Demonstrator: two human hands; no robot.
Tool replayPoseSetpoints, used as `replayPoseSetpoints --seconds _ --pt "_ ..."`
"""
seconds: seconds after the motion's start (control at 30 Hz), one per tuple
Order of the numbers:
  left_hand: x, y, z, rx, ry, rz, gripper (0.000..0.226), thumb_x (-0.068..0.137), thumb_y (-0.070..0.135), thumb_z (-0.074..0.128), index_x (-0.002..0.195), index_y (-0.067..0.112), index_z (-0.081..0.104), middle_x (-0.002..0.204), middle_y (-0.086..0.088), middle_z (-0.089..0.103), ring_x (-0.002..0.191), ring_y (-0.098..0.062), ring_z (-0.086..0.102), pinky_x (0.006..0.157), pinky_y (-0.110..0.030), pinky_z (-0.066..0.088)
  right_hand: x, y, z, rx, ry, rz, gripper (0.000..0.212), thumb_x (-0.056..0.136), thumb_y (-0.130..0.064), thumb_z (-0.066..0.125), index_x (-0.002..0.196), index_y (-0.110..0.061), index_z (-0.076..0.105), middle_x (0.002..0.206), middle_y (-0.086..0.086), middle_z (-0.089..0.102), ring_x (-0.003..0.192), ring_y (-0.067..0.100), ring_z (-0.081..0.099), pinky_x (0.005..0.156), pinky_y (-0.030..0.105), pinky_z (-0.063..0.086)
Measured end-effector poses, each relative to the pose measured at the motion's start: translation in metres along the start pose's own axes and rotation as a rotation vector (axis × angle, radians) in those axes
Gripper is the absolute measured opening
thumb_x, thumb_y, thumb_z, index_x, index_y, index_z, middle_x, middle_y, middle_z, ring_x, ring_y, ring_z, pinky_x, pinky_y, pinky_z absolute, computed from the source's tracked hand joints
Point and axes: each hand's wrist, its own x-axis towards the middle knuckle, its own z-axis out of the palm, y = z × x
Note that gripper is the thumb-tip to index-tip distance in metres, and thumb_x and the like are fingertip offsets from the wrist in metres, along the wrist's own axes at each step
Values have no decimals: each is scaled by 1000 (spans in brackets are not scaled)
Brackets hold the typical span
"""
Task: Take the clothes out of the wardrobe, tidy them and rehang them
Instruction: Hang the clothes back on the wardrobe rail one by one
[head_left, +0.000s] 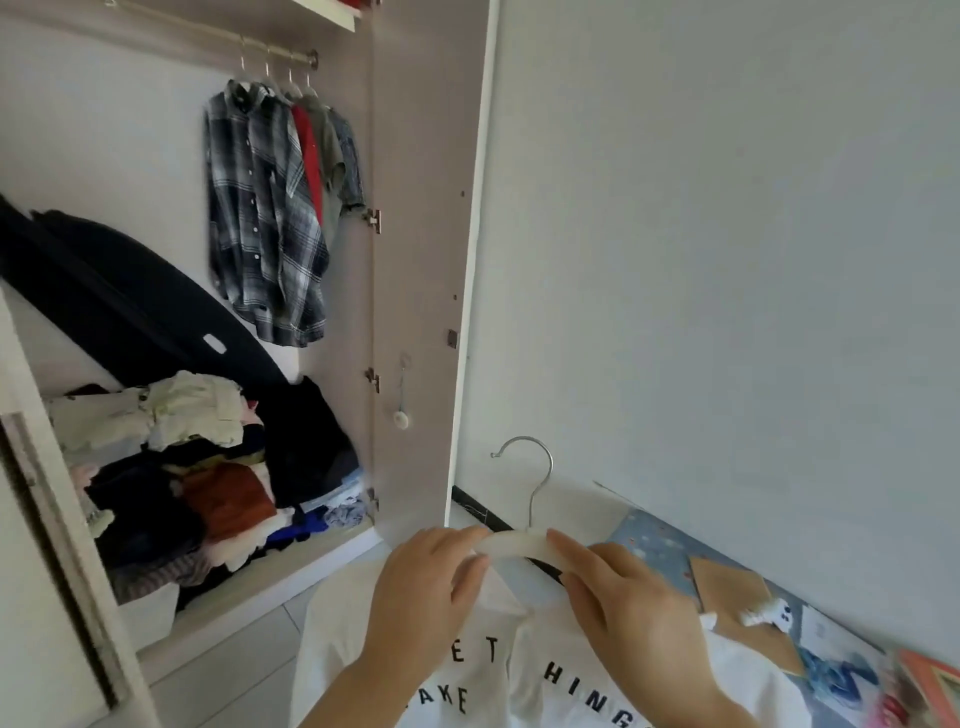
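Currently both hands, left hand (421, 597) and right hand (631, 597), are gripping the white hanger (514, 546), fingers curled over its bar, above the white T-shirt (519, 675).

Home bedroom; open wardrobe (415, 260) with shirts (270, 208) on hanging rail (260, 44); heaped clothes (208, 467) on wardrobe floor; patterned bedsheet (660, 540) along plain wall (727, 234); tiled floor (234, 670).

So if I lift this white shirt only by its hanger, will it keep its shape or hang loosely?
Probably floppy: the white shirt folds and creases below the hanger. It looks thin, so likely light. The hanger seems stiff, since it holds its curve under the left hand and the right hand.
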Motion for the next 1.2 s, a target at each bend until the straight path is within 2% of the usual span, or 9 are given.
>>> replayPoseSetpoints --seconds 0.13,0.27,0.47,0.6,0.67,0.77,0.9,1.03,1.2 --pt "47 -48 17 78 77 -102 25 78 22 73 102 22 69 86 10 67 77 -9 63 70 -20 46 57 22 66 59 -6 -113 51 64 -21 65 111 -34 50 70 -10 62 46 8 55 35 10 29" --pt "92 -88 26 182 138 -194 22 76 25 71 98 21 71 86 9 70 76 -10 65 73 -15 42 118 40 122 169 -76 -191 52 61 -15 82 107 -32 65 69 -10 62 48 8 56 32 12 36" --pt "155 -156 17 205 233 -371 30 90 32 56 119 28 60 111 11 62 104 -7 55 88 -17 35 216 39 196 237 -185 -313 54 55 -19 88 105 -27 70 71 -10 63 45 6 55 30 17 38" --pt "191 -210 9 250 266 -415 30 89 30 56 118 24 61 111 10 63 105 -8 55 89 -17 35 270 27 256 277 -245 -369 45 92 -32 52 136 -38 43 98 -10 60 71 10 57 49 17 36" --pt "209 -241 4 274 300 -436 28 87 29 60 115 23 64 107 9 65 102 -9 57 87 -16 34 294 20 291 345 -220 -369 43 95 -34 43 138 -39 39 100 -9 59 73 11 56 50 19 37" --pt "237 -293 -2 293 314 -445 28 87 29 61 114 23 64 106 9 65 99 -8 58 86 -15 34 334 -3 331 350 -220 -362 40 85 -28 64 124 -34 57 87 -9 63 63 10 58 44 20 41" --pt "276 -360 -21 305 336 -458 26 87 28 60 113 25 64 103 9 66 96 -9 58 81 -15 38 394 -35 383 308 -178 -419 47 58 -21 87 102 -27 71 66 -9 60 43 7 53 29 17 33" --pt "326 -423 -44 318 343 -444 30 91 33 52 120 30 59 112 13 61 105 -5 52 86 -14 36 456 -62 426 273 -184 -412 49 55 -24 89 101 -30 72 65 -12 59 41 6 52 30 15 30" --pt "388 -485 -68 363 401 -453 31 91 30 53 122 28 57 116 12 57 105 -5 51 84 -10 31 538 -85 473 298 -192 -418 44 74 -29 76 116 -35 63 81 -11 62 61 9 61 41 23 43"
